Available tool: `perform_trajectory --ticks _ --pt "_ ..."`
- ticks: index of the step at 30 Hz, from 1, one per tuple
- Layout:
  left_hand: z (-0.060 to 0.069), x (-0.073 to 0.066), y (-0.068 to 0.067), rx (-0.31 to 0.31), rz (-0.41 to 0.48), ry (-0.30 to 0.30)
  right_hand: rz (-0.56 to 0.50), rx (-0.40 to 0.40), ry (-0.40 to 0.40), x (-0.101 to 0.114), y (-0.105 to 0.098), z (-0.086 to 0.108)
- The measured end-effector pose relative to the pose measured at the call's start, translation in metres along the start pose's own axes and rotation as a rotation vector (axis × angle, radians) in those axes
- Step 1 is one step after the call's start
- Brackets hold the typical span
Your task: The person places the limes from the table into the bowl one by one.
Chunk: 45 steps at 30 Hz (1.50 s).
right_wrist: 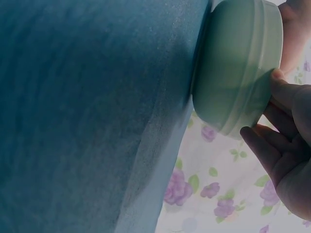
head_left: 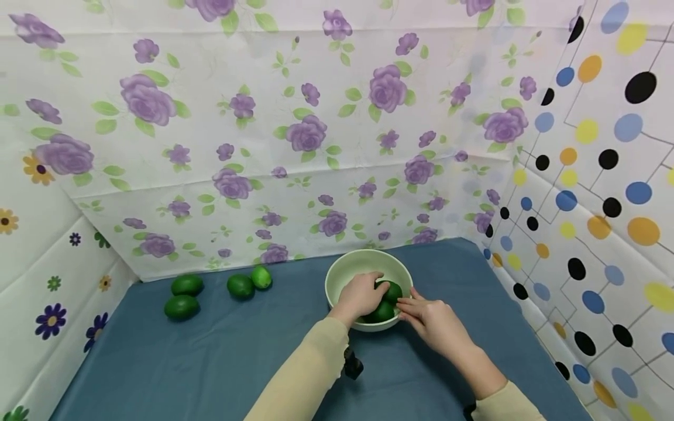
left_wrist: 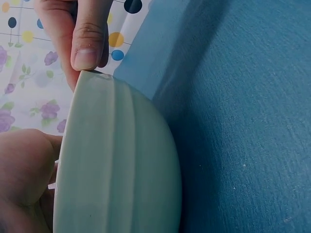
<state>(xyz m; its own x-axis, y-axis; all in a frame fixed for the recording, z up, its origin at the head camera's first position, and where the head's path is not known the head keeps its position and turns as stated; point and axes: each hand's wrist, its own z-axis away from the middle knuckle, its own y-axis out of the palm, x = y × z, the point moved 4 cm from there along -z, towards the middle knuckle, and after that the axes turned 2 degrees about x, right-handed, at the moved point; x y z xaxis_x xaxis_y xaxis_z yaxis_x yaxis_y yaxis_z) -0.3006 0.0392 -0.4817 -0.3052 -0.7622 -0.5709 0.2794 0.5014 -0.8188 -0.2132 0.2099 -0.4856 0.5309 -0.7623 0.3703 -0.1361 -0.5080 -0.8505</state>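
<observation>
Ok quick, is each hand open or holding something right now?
Left hand: fingers on an avocado inside the bowl; grip can't be told.
Right hand: closed, pinching the bowl by its rim.

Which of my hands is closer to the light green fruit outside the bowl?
Left. The left hand reaches into the bowl, right of the light green fruit; the right hand is farther, at the bowl's right rim.

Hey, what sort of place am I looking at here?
Probably a makeshift filming or practice booth indoors, though I can't be certain. A blue cloth covers the work surface, a white sheet with purple flowers forms the back, and a dotted sheet closes in the right side.
</observation>
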Motion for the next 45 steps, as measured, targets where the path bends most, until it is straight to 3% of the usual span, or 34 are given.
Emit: perform_trajectory --ticks 9,13,16,20,24,27,32,39,42,45 --pt "0.012 0.007 0.003 -0.034 0.055 0.005 -0.04 0.021 0.009 -0.002 0.012 0.009" --pt "0.022 0.007 -0.004 -0.087 0.186 0.047 -0.031 0.016 0.028 -0.003 0.01 0.011" --pt "0.035 0.009 -0.015 -0.148 0.282 0.113 -0.044 0.018 0.036 -0.004 0.008 0.012" --pt "0.057 0.024 -0.033 -0.261 0.324 0.216 -0.064 0.017 0.025 -0.004 0.006 0.009" --pt "0.083 0.052 -0.048 -0.368 0.328 0.251 -0.057 0.022 0.019 -0.005 0.004 0.007" --pt "0.101 0.078 -0.056 -0.419 0.311 0.219 -0.047 0.017 0.024 -0.006 0.003 0.006" --pt "0.13 0.128 -0.071 -0.469 0.252 0.116 -0.064 0.005 0.011 -0.007 0.0 0.002" --pt "0.169 0.187 -0.111 -0.562 0.196 -0.051 -0.072 0.008 0.035 -0.008 -0.002 -0.002" --pt "0.187 0.21 -0.13 -0.608 0.201 -0.157 -0.084 0.009 0.039 -0.006 -0.002 -0.002" --pt "0.202 0.233 -0.145 -0.641 0.276 -0.298 -0.082 0.011 0.031 -0.005 -0.001 -0.002"
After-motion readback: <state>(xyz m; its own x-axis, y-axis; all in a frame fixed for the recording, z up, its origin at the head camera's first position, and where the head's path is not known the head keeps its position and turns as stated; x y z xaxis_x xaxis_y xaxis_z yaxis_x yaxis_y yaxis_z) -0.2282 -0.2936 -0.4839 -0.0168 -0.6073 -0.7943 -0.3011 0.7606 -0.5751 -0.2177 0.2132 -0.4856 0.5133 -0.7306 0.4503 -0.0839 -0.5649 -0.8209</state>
